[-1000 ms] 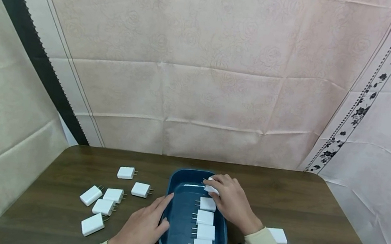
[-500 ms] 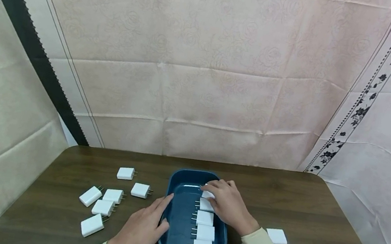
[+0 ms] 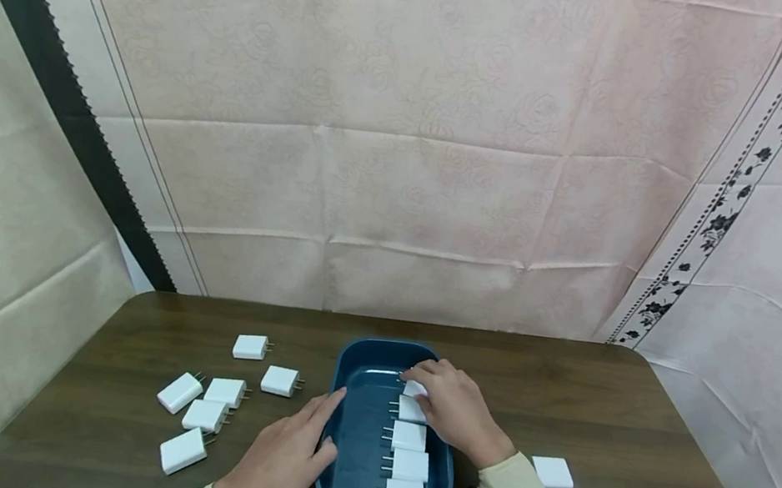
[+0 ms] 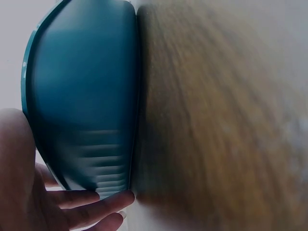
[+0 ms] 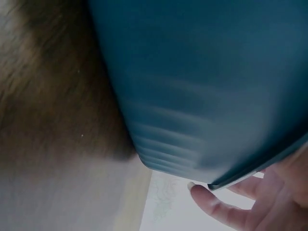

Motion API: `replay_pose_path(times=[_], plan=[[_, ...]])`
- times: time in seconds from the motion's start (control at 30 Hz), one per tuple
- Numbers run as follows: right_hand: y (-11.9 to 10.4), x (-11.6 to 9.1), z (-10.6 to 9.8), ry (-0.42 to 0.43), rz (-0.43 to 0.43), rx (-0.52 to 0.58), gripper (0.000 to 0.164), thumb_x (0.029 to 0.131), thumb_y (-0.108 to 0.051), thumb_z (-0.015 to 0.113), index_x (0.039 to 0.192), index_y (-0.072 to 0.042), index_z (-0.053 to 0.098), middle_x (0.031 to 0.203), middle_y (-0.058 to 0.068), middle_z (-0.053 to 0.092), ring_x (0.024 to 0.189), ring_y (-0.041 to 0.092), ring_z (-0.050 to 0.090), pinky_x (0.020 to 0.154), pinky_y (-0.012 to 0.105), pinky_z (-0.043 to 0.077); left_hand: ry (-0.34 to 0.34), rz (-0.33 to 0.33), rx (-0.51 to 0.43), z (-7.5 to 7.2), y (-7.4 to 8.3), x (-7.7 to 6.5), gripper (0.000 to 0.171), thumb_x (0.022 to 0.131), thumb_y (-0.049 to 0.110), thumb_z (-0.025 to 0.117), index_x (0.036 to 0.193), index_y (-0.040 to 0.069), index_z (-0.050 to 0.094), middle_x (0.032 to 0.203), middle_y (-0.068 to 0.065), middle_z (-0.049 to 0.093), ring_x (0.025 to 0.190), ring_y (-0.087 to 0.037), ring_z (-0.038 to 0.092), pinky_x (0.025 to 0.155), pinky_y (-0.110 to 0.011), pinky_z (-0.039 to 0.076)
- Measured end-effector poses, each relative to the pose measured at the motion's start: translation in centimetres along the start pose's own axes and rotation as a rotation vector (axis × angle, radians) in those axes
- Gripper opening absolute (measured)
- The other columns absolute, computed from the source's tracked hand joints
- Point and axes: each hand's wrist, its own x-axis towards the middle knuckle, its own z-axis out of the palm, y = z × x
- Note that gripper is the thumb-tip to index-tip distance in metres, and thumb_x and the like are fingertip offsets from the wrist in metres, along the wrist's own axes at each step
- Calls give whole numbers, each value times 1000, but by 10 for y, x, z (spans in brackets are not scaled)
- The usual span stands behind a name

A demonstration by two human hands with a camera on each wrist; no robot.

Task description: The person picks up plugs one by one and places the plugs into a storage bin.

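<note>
A blue tray (image 3: 360, 450) stands on the table with a column of several white plug chargers (image 3: 410, 465) along its right half, prongs pointing left. At the far end of that column my right hand (image 3: 460, 413) pinches another white plug charger (image 3: 416, 389), partly hidden under the fingers. The wrist lies over the tray's right rim. My left hand (image 3: 283, 456) rests along the left rim with its fingers extended. In the left wrist view, fingertips (image 4: 126, 197) touch the tray's outer wall (image 4: 86, 77). The right wrist view shows fingers beyond the rim, the charger hidden.
Left of the tray, several white plug chargers (image 3: 206, 415) lie loose on the brown wooden table (image 3: 633, 449). One more charger (image 3: 552, 474) lies to the right, beside the right forearm. Pale cloth (image 3: 443, 201) hangs behind the table and at both sides.
My right hand has come slightly toward me, bringing its charger down to the head of the column, and then stays almost still. The left hand and tray keep their place.
</note>
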Motion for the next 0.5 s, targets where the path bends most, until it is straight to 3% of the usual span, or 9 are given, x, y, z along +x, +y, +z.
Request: replay_pose_path(times=[0.5], plan=[[3, 6, 2, -50, 46, 50, 29, 86, -14, 68, 114, -23, 70, 121, -1, 65, 104, 16, 57, 87, 34, 52, -14, 16, -4, 0, -1, 1, 63, 93, 32, 43, 153, 20, 29, 148, -8, 42, 116, -25, 55, 92, -54, 45]])
